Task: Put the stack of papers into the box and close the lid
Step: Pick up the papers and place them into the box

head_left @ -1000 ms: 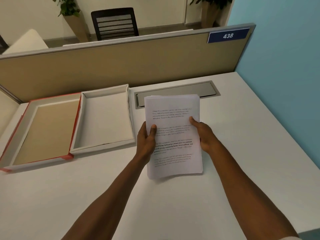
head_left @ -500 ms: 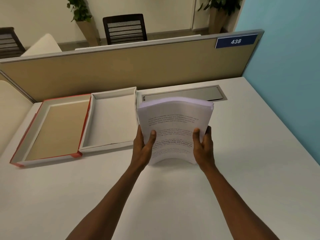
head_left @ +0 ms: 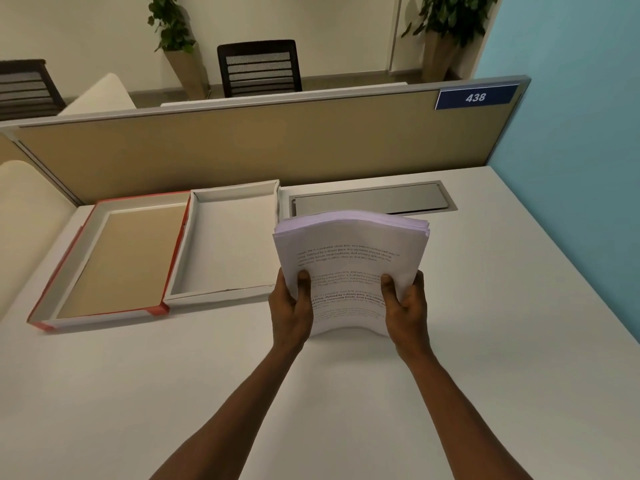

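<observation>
A thick stack of printed white papers (head_left: 349, 258) stands tilted on its near edge on the white desk, bowed upward in the middle. My left hand (head_left: 292, 313) grips its lower left side and my right hand (head_left: 407, 308) grips its lower right side, thumbs on the top sheet. Left of the stack lies the open white box (head_left: 221, 292), with nothing inside. Beside that, further left, the red-edged lid (head_left: 104, 315) lies upside down, its tan inside showing.
A tan partition (head_left: 277, 147) with a blue "438" sign (head_left: 476, 97) runs along the desk's far edge. A grey metal cable hatch (head_left: 374, 199) sits behind the stack. A blue wall (head_left: 571, 168) bounds the right side. Chairs and potted plants stand beyond the partition.
The stack went from lying flat in both hands to standing on its near edge, bowed. Both hands slid down to its lower corners. The view tilted up slightly.
</observation>
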### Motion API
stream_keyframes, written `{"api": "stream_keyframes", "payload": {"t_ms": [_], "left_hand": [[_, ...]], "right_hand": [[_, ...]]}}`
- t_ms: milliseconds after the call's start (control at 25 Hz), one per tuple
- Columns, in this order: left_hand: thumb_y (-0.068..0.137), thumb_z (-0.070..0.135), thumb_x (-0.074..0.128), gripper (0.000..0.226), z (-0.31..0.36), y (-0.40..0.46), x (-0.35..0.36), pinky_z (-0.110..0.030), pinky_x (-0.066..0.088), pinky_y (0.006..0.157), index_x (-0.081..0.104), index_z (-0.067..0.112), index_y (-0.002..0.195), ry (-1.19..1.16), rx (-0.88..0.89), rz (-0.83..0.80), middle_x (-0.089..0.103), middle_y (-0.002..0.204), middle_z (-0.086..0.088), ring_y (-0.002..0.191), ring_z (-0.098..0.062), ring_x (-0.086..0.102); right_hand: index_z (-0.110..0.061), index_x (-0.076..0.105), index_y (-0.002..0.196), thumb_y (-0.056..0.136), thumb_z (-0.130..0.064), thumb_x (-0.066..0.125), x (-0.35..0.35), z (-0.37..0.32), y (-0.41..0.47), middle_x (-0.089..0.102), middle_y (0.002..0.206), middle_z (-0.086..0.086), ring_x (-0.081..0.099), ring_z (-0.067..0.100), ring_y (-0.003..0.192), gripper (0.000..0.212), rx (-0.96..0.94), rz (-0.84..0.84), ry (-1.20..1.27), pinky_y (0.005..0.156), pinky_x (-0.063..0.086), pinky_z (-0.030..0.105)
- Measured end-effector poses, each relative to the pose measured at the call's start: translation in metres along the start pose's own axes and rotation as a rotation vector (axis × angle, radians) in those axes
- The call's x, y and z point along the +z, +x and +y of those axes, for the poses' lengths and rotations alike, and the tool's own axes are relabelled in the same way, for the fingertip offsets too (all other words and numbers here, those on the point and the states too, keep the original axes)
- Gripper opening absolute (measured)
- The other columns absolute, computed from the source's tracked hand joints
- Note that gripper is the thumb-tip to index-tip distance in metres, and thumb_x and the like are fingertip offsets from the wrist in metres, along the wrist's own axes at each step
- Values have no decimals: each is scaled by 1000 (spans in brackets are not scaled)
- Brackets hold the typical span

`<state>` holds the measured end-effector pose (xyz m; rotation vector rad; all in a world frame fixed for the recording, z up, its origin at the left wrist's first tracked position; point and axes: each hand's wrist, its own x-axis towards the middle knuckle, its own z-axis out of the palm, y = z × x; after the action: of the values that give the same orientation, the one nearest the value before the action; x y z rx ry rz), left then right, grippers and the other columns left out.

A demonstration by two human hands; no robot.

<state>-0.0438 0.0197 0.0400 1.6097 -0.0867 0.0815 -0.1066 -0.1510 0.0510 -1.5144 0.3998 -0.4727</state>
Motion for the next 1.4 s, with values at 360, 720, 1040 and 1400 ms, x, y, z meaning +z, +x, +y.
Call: {"api": "stream_keyframes", "payload": {"t_ms": [360, 720, 1040, 1400], "left_hand": [[96, 28, 61, 39, -12, -11, -25, -24, 60, 84, 52, 23, 133, 164, 59, -156, 66, 116, 26, 109, -3, 65], [95, 12, 58, 36, -25, -20, -36, -16, 55, 81, 56, 21, 130, 299, 101, -165, 64, 111, 36, 103, 7, 62], [96, 9, 55, 40, -29, -20, -48, -25, 58, 86, 54, 25, 132, 348, 61, -266, 65, 115, 29, 105, 2, 64], [96, 20, 62, 33, -10, -9, -115, -38, 61, 89, 56, 25, 128, 322, -185, -279, 69, 121, 8, 105, -15, 71]], "right_hand": [[-34, 40, 129, 90, -29, 65, -25, 14, -9, 59, 117, -11, 61, -1, 103, 47, -37, -141, -234, 74, 53, 6], [-12, 50, 124, 95, -18, 61, -35, 28, -15, 62, 113, -3, 62, 16, 97, 31, -152, -94, -470, 77, 50, 10], [-13, 43, 133, 92, -16, 66, -39, 35, -15, 63, 121, 5, 61, 19, 99, 46, -105, -154, -579, 83, 56, 30], [-20, 50, 126, 93, -23, 67, 11, 20, -12, 67, 115, -1, 67, 19, 97, 38, 151, -407, -548, 83, 58, 34]]}}
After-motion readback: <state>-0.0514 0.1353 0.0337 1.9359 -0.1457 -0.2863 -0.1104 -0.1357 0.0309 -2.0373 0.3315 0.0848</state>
